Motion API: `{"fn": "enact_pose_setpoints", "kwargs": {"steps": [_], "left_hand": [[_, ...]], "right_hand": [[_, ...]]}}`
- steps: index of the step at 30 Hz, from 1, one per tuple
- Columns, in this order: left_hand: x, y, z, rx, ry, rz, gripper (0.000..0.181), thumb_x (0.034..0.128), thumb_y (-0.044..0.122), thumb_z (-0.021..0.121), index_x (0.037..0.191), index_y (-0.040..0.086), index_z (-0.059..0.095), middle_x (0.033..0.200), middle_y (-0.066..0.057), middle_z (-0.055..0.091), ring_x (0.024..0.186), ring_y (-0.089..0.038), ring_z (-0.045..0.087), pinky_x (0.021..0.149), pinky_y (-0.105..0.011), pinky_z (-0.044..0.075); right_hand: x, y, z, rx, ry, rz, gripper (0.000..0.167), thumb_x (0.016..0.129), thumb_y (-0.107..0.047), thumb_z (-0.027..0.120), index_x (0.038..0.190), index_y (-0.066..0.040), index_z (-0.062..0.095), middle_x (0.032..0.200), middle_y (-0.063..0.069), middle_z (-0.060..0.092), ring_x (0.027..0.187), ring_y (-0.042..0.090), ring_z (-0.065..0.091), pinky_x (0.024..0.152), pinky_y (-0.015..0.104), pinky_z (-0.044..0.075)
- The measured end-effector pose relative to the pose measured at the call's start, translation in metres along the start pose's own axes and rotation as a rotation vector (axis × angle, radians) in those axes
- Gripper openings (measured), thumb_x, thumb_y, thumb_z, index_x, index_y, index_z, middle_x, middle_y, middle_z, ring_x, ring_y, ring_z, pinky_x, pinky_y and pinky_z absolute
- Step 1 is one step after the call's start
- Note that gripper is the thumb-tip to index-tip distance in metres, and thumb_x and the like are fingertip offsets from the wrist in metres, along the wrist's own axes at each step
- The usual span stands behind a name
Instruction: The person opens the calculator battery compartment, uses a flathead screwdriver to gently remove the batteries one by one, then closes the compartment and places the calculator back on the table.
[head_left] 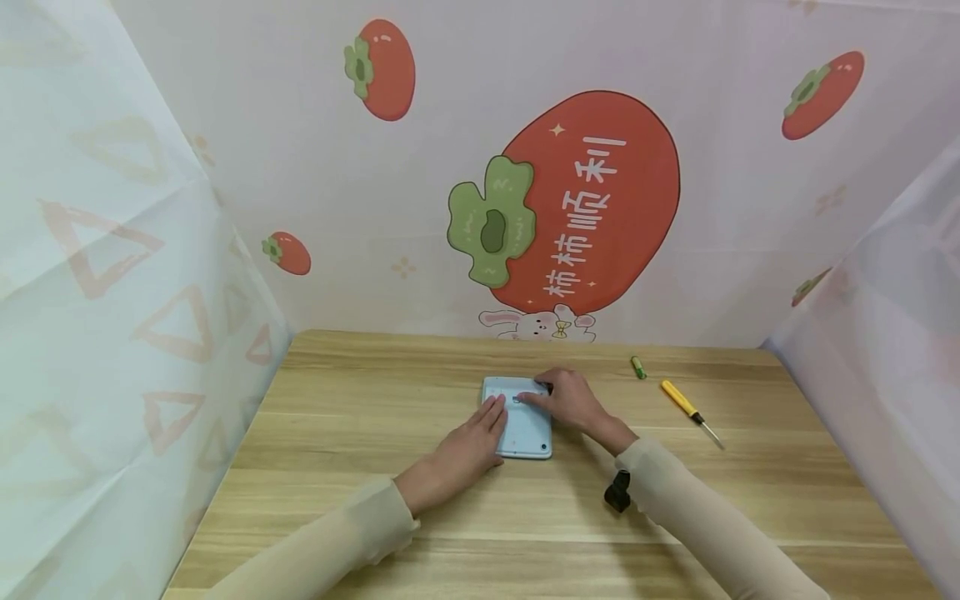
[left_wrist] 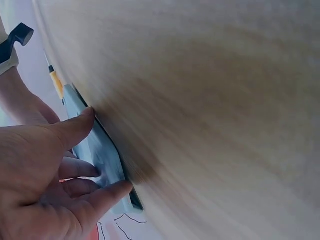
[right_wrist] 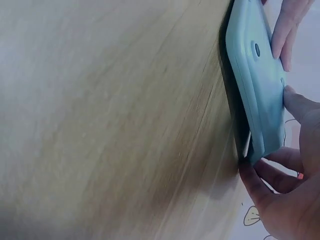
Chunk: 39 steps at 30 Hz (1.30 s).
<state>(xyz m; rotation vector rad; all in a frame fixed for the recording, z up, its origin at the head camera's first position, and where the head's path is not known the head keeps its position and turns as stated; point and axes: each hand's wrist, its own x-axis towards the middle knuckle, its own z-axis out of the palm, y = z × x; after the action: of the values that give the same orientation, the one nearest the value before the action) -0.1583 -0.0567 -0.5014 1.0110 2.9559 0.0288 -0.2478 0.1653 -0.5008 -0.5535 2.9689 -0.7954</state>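
A light blue tablet (head_left: 527,440) lies flat on the wooden table, its back up, with a small dark round spot near one corner. Straight fingers of my left hand (head_left: 472,442) rest across its left part, the thumb at its near edge. My right hand (head_left: 573,402) grips the far right corner, thumb on the back and fingers curled round the edge. In the right wrist view a narrow gap shows near that corner, between the blue shell (right_wrist: 250,90) and a dark layer below. My fingers hide part of the back.
A yellow-handled screwdriver (head_left: 681,400) and a small green object (head_left: 638,367) lie to the right on the wooden table (head_left: 337,417). A patterned cloth backdrop (head_left: 315,150) stands behind, with cloth at both sides. A black wrist camera (head_left: 618,492) sits at my right sleeve.
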Motion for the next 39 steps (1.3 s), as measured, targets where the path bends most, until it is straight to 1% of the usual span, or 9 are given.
{"fn": "enact_pose_setpoints", "kwargs": {"steps": [7, 11, 15, 18, 22, 26, 33, 37, 39], "left_hand": [[0.000, 0.000, -0.002, -0.010, -0.004, 0.011, 0.071, 0.1023, 0.030, 0.072, 0.155, -0.010, 0.044, 0.167, -0.027, 0.034, 0.157, -0.038, 0.033, 0.121, -0.039, 0.039], [0.000, 0.000, -0.004, -0.019, 0.002, 0.014, 0.070, 0.1020, 0.028, 0.073, 0.154, -0.010, 0.045, 0.166, -0.029, 0.035, 0.156, -0.039, 0.034, 0.120, -0.041, 0.040], [0.001, -0.001, -0.003, 0.009, 0.027, 0.039, 0.068, 0.1002, 0.026, 0.075, 0.152, -0.009, 0.048, 0.162, -0.032, 0.039, 0.154, -0.041, 0.038, 0.122, -0.042, 0.038], [0.001, -0.001, -0.004, 0.023, 0.041, 0.053, 0.067, 0.0995, 0.024, 0.077, 0.150, -0.009, 0.050, 0.159, -0.034, 0.041, 0.152, -0.042, 0.040, 0.123, -0.043, 0.037], [0.001, -0.001, -0.004, 0.005, 0.049, 0.046, 0.057, 0.1029, 0.017, 0.070, 0.149, -0.012, 0.050, 0.158, -0.036, 0.041, 0.152, -0.044, 0.040, 0.124, -0.045, 0.036], [0.002, -0.001, -0.003, -0.040, 0.037, 0.022, 0.055, 0.1041, 0.012, 0.064, 0.151, -0.013, 0.047, 0.160, -0.038, 0.038, 0.153, -0.045, 0.036, 0.125, -0.046, 0.033], [0.001, 0.000, -0.004, -0.172, -0.002, -0.042, 0.081, 0.0973, 0.027, 0.080, 0.157, -0.009, 0.039, 0.164, -0.038, 0.028, 0.155, -0.049, 0.029, 0.123, -0.047, 0.035], [0.001, 0.000, -0.006, -0.200, 0.020, -0.053, 0.080, 0.0970, 0.026, 0.080, 0.158, -0.007, 0.040, 0.163, -0.038, 0.030, 0.153, -0.049, 0.032, 0.120, -0.048, 0.040], [0.000, 0.000, -0.006, -0.211, 0.037, -0.053, 0.080, 0.0971, 0.024, 0.080, 0.158, -0.007, 0.039, 0.162, -0.039, 0.031, 0.152, -0.050, 0.034, 0.119, -0.048, 0.041]], "right_hand": [[0.000, 0.000, 0.001, 0.031, 0.025, 0.049, 0.056, 0.089, -0.047, 0.085, 0.121, -0.001, 0.079, 0.118, 0.014, 0.077, 0.089, 0.019, 0.063, 0.084, 0.040, 0.059], [0.000, 0.000, 0.001, 0.064, 0.042, 0.078, 0.053, 0.088, -0.046, 0.086, 0.119, -0.002, 0.080, 0.111, 0.011, 0.077, 0.084, 0.018, 0.061, 0.074, 0.033, 0.055], [-0.001, -0.001, -0.002, 0.136, 0.054, 0.117, 0.046, 0.089, -0.041, 0.086, 0.115, -0.003, 0.082, 0.104, 0.009, 0.077, 0.080, 0.017, 0.060, 0.068, 0.028, 0.049], [-0.001, -0.001, -0.004, 0.192, 0.053, 0.138, 0.039, 0.092, -0.039, 0.084, 0.111, -0.005, 0.083, 0.105, 0.008, 0.078, 0.083, 0.018, 0.063, 0.070, 0.030, 0.052], [-0.001, 0.001, -0.005, 0.240, 0.051, 0.160, 0.029, 0.097, -0.036, 0.078, 0.110, -0.010, 0.084, 0.110, 0.005, 0.080, 0.093, 0.018, 0.068, 0.079, 0.036, 0.058], [-0.001, 0.003, -0.007, 0.265, 0.055, 0.165, 0.024, 0.100, -0.032, 0.075, 0.110, -0.012, 0.084, 0.110, 0.004, 0.080, 0.095, 0.017, 0.069, 0.082, 0.038, 0.059], [-0.002, 0.003, -0.011, 0.293, 0.075, 0.155, 0.022, 0.103, -0.025, 0.071, 0.108, -0.009, 0.084, 0.109, 0.006, 0.079, 0.089, 0.017, 0.066, 0.074, 0.029, 0.054], [-0.003, 0.001, -0.014, 0.313, 0.083, 0.147, 0.022, 0.104, -0.019, 0.067, 0.109, -0.006, 0.084, 0.112, 0.010, 0.079, 0.092, 0.020, 0.067, 0.075, 0.030, 0.055], [-0.003, 0.002, -0.014, 0.319, 0.082, 0.131, 0.022, 0.103, -0.013, 0.064, 0.110, -0.005, 0.083, 0.116, 0.012, 0.078, 0.097, 0.023, 0.068, 0.078, 0.033, 0.057]]}}
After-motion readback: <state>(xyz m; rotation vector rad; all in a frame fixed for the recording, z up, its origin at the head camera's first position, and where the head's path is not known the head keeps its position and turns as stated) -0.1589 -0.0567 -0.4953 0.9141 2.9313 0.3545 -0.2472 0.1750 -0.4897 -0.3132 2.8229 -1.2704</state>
